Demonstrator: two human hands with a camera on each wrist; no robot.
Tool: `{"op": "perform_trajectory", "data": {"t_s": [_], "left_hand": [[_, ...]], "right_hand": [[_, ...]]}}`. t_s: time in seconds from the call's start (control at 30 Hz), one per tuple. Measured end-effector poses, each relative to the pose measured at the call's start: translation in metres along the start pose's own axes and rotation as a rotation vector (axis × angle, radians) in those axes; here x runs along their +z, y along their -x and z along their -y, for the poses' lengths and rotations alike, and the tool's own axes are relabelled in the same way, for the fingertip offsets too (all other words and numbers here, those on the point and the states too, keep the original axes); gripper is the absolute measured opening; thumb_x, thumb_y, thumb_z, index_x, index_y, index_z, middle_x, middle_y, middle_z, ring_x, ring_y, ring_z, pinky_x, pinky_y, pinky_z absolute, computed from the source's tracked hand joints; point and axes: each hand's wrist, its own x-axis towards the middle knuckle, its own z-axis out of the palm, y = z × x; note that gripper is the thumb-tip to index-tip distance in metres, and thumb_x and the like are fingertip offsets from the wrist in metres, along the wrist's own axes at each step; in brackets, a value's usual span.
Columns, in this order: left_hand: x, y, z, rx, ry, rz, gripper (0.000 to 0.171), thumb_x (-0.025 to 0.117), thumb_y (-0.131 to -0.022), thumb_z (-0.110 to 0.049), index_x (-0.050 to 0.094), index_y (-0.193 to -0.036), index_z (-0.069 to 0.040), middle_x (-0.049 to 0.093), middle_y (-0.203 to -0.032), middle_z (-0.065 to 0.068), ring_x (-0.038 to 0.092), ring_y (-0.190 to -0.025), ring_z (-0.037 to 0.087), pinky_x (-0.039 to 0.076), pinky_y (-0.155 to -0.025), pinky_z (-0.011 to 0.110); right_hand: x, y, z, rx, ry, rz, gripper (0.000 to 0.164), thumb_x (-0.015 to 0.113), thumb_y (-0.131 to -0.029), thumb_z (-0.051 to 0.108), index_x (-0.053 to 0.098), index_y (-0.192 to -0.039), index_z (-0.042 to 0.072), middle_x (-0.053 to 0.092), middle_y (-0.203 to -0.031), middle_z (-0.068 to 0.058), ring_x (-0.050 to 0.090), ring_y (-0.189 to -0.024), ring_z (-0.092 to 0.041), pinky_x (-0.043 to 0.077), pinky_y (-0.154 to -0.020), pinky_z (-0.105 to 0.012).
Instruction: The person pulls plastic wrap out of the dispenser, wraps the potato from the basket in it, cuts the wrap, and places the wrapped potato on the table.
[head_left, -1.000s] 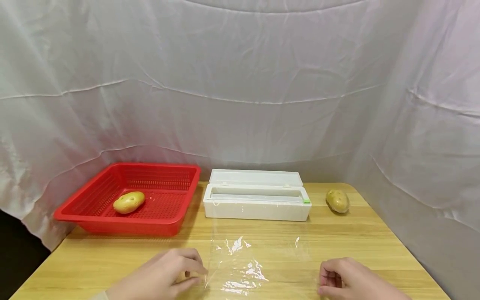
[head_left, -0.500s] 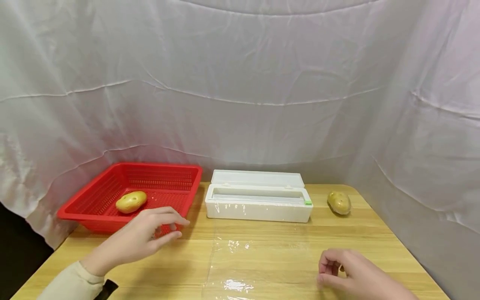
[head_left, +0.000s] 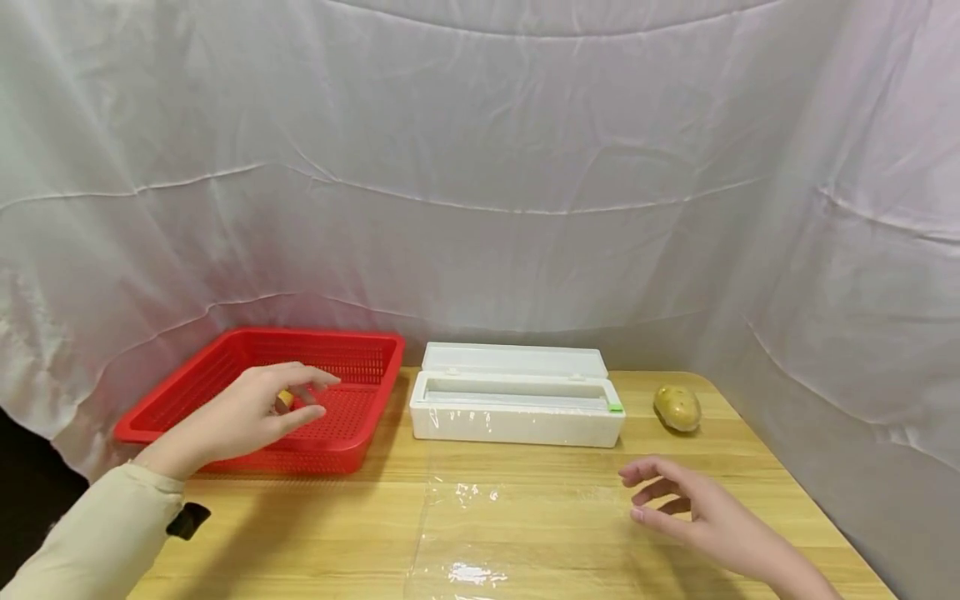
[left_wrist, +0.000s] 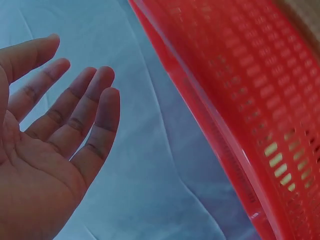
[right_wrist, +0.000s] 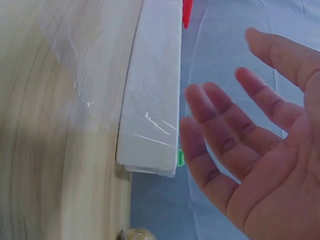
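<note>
My left hand (head_left: 243, 412) hovers over the front of the red basket (head_left: 315, 460), fingers loosely bent, holding nothing. It covers most of a yellow potato (head_left: 286, 399) inside; the left wrist view shows yellow patches of that potato (left_wrist: 280, 165) through the basket's slots. Over the right part of the table my right hand (head_left: 693, 510) is raised with fingers spread and nothing in them. Between the hands, a sheet of clear cling film (head_left: 480, 533) lies along the wood, running from the white cling film box (head_left: 517, 423) toward me.
The box's lid (head_left: 517, 360) stands up at the back, and a green slider (head_left: 615, 408) sits at its right end. Right of the box is a second potato (head_left: 677, 408), shiny as if wrapped in film. Pale curtains (head_left: 480, 183) enclose the wooden table (head_left: 750, 475).
My left hand has left the film's left edge and moved up and left over the basket. My right hand has lifted off the film's right side and its fingers have spread.
</note>
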Motion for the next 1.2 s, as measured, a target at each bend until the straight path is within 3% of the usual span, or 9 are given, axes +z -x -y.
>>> {"op": "perform_trajectory", "data": {"t_s": [0.17, 0.37, 0.47, 0.67, 0.83, 1.0, 1.2], "left_hand": [[-0.008, -0.01, 0.022, -0.05, -0.013, 0.03, 0.044, 0.085, -0.093, -0.015, 0.07, -0.134, -0.013, 0.075, -0.129, 0.008, 0.076, -0.096, 0.014, 0.062, -0.075, 0.027], [-0.013, -0.02, 0.052, -0.154, -0.016, 0.092, 0.049, 0.083, -0.094, -0.017, 0.066, -0.14, -0.013, 0.073, -0.131, 0.013, 0.078, -0.102, 0.023, 0.065, -0.089, 0.046], [-0.014, -0.024, 0.066, -0.202, 0.01, 0.126, 0.051, 0.082, -0.095, -0.018, 0.064, -0.143, -0.013, 0.072, -0.129, 0.016, 0.078, -0.102, 0.026, 0.065, -0.089, 0.048], [-0.016, -0.031, 0.093, -0.279, 0.034, 0.189, 0.056, 0.082, -0.096, -0.02, 0.06, -0.146, -0.007, 0.072, -0.124, 0.018, 0.076, -0.103, 0.029, 0.063, -0.089, 0.051], [-0.011, -0.033, 0.113, -0.334, 0.02, 0.231, 0.055, 0.08, -0.094, -0.013, 0.06, -0.144, -0.002, 0.072, -0.119, 0.018, 0.073, -0.105, 0.034, 0.063, -0.088, 0.051], [-0.004, -0.031, 0.131, -0.353, -0.034, 0.279, 0.059, 0.083, -0.089, -0.009, 0.06, -0.142, 0.002, 0.069, -0.124, 0.029, 0.065, -0.116, 0.049, 0.06, -0.092, 0.061], [-0.002, -0.029, 0.143, -0.414, -0.058, 0.376, 0.064, 0.084, -0.087, -0.007, 0.057, -0.144, 0.004, 0.062, -0.13, 0.038, 0.061, -0.113, 0.052, 0.06, -0.089, 0.059]], "right_hand": [[-0.005, -0.005, -0.002, 0.043, -0.165, 0.002, 0.036, 0.066, -0.106, 0.007, 0.059, -0.141, 0.012, 0.066, -0.136, 0.013, 0.07, -0.115, -0.004, 0.063, -0.086, -0.027], [-0.006, -0.008, -0.005, -0.012, -0.313, -0.002, 0.036, 0.06, -0.105, -0.004, 0.057, -0.141, 0.0, 0.068, -0.137, 0.012, 0.072, -0.117, -0.01, 0.063, -0.091, -0.028], [-0.008, -0.008, -0.006, -0.006, -0.383, 0.009, 0.037, 0.058, -0.105, -0.006, 0.054, -0.142, -0.005, 0.067, -0.14, 0.01, 0.072, -0.12, -0.012, 0.063, -0.093, -0.029], [-0.011, -0.007, -0.006, 0.062, -0.49, 0.032, 0.036, 0.053, -0.109, -0.003, 0.051, -0.145, -0.003, 0.064, -0.145, 0.007, 0.071, -0.124, -0.015, 0.064, -0.094, -0.036], [-0.013, -0.008, -0.004, 0.074, -0.541, 0.039, 0.037, 0.048, -0.111, -0.002, 0.047, -0.147, -0.006, 0.063, -0.147, 0.004, 0.07, -0.125, -0.015, 0.064, -0.094, -0.04], [-0.013, -0.008, -0.001, 0.089, -0.554, 0.038, 0.036, 0.048, -0.111, -0.001, 0.048, -0.146, -0.003, 0.063, -0.148, 0.004, 0.07, -0.125, -0.015, 0.064, -0.095, -0.041], [-0.014, -0.007, 0.0, 0.113, -0.555, 0.028, 0.035, 0.049, -0.111, 0.0, 0.049, -0.146, -0.001, 0.063, -0.147, 0.004, 0.07, -0.126, -0.016, 0.064, -0.095, -0.041]]}}
